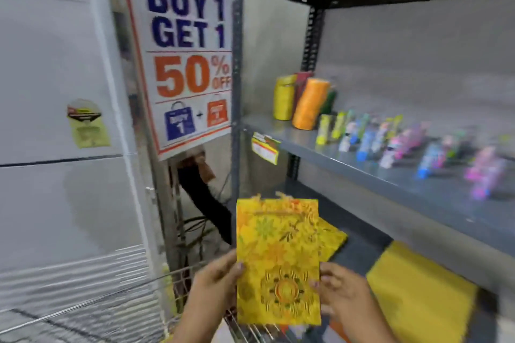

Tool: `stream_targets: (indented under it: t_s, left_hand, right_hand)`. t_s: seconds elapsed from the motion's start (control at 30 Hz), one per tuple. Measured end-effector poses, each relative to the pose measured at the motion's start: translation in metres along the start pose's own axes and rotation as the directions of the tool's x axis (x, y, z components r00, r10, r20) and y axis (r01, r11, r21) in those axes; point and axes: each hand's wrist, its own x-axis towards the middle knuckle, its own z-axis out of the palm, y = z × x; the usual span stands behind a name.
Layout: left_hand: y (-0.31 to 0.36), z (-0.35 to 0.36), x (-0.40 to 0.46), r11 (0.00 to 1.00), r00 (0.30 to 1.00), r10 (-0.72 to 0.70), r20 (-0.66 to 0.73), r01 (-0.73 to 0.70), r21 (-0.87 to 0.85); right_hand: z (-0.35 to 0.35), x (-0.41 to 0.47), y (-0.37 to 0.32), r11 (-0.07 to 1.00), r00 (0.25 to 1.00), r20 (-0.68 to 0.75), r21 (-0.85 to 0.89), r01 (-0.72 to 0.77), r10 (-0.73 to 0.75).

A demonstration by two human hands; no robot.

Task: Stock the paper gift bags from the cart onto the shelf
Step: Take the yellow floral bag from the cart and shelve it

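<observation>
Both hands are holding a flat yellow paper gift bag (277, 262) upright, over the wire cart (178, 281) rim & in front of the lower shelf (370, 248). Bag is showing glossy orange/gold floral print w/ a round medallion near the bottom, cord handles sticking up top. Left hand (214, 284) grip is pinching the left edge; right hand (344, 291) grip is pinching the right edge. More yellow bags (418, 292) are lying on that shelf.

Blurred small bottles (434, 147) on shelf (362, 167); forearms cut off below.
</observation>
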Motion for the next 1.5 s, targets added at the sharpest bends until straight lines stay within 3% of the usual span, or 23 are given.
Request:
stream_targets:
  t_s: [0.1,0.33,0.5,0.7,0.87,0.97,1.1,1.23,1.3,1.4,1.5]
  left_hand:
    - [0.030,0.049,0.001,0.994,0.991,0.079,0.104,-0.086,0.067]
    - [0.072,0.123,-0.007,0.963,0.949,0.195,0.248,-0.233,0.135]
    - [0.071,0.132,-0.006,0.969,0.948,0.190,0.253,-0.223,0.107]
    - [0.023,0.112,-0.012,0.990,0.989,0.050,0.143,-0.068,0.124]
    - [-0.025,0.089,0.010,0.969,0.982,-0.189,-0.006,0.187,0.161]
    - [-0.049,0.071,0.040,0.899,0.945,-0.326,-0.032,0.320,0.298]
    - [-0.063,0.056,0.100,0.838,0.924,-0.381,-0.036,0.361,0.408]
    - [-0.069,0.065,0.171,0.796,0.978,-0.185,-0.095,0.206,0.569]
    - [-0.068,0.072,0.208,0.709,0.992,-0.097,-0.085,0.129,0.694]
    - [-0.063,0.082,0.244,0.529,0.998,-0.050,-0.038,0.059,0.847]
    - [-0.065,0.088,0.272,0.477,0.998,-0.060,-0.022,0.048,0.877]
  right_hand:
    - [-0.039,-0.015,-0.028,0.977,0.989,-0.147,0.209,0.035,-0.004]
    - [-0.097,-0.051,-0.071,0.957,0.958,-0.148,0.117,0.264,-0.246]
    - [-0.107,-0.050,-0.070,0.954,0.948,-0.179,0.102,0.284,-0.263]
    - [-0.100,-0.042,-0.020,0.986,0.982,-0.125,0.073,0.148,-0.138]
    - [-0.089,-0.007,0.042,0.996,0.990,-0.124,0.074,-0.057,0.066]
    - [-0.086,0.025,0.067,0.984,0.975,-0.149,0.091,-0.155,0.167]
    - [-0.080,0.074,0.085,0.960,0.929,-0.244,0.107,-0.260,0.279]
    - [-0.079,0.124,0.089,0.941,0.900,-0.284,0.022,-0.338,0.330]
    - [-0.077,0.150,0.085,0.942,0.898,-0.304,-0.004,-0.336,0.319]
    - [-0.073,0.178,0.079,0.936,0.895,-0.328,-0.076,-0.345,0.303]
    - [-0.069,0.200,0.087,0.916,0.886,-0.375,-0.176,-0.359,0.275]
